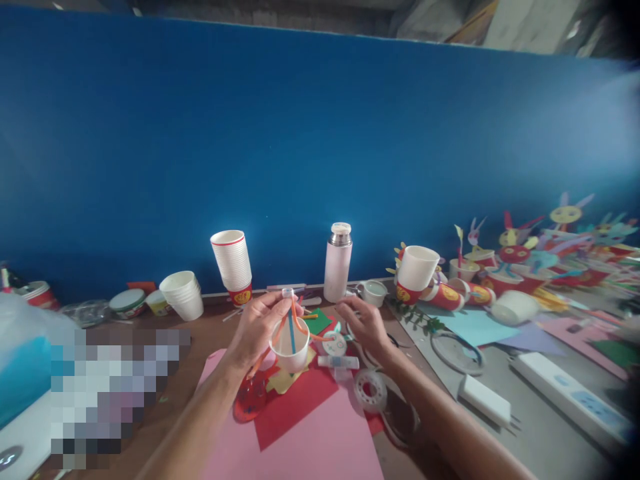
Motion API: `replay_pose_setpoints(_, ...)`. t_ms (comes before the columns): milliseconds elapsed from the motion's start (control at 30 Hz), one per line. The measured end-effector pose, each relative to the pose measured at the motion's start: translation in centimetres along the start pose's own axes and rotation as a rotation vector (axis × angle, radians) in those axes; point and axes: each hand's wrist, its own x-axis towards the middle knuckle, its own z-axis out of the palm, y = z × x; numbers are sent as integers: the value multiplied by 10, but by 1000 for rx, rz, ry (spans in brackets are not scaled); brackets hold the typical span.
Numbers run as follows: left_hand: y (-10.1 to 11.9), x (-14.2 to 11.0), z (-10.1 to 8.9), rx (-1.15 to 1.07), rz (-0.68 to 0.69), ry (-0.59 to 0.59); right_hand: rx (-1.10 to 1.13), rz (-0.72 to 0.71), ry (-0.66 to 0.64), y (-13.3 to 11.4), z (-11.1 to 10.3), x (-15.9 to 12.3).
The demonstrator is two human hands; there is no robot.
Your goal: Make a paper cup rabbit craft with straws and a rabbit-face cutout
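Observation:
My left hand [257, 327] is closed around a white paper cup [290, 347] held above the table, with orange and blue paper strips [293, 323] rising from it to my fingertips. My right hand [367, 327] hovers just right of the cup, fingers spread and holding nothing, over a small white round piece [334, 343]. Below lie red paper [295, 407] and pink paper [320, 447], and a tape roll [371, 391].
A stack of white cups [233, 263], a tilted cup stack [183, 293], a white flask [339, 263] and another cup [417, 270] stand along the blue wall. Finished paper-cup crafts [515, 263] crowd the right. A white power strip [570, 397] lies at right.

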Motion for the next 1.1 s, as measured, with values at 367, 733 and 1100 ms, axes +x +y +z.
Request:
replay_pose_setpoints(367,-5,4,-4,-73,26,25,-486,348,258,87,-24,17)
replay_pose_setpoints(733,-3,4,-5,-132,8,15,-653,534,42,108,-20,29)
replay_pose_setpoints(1100,-2,4,-6,-102,14,-3,-621,548,119,101,-19,26)
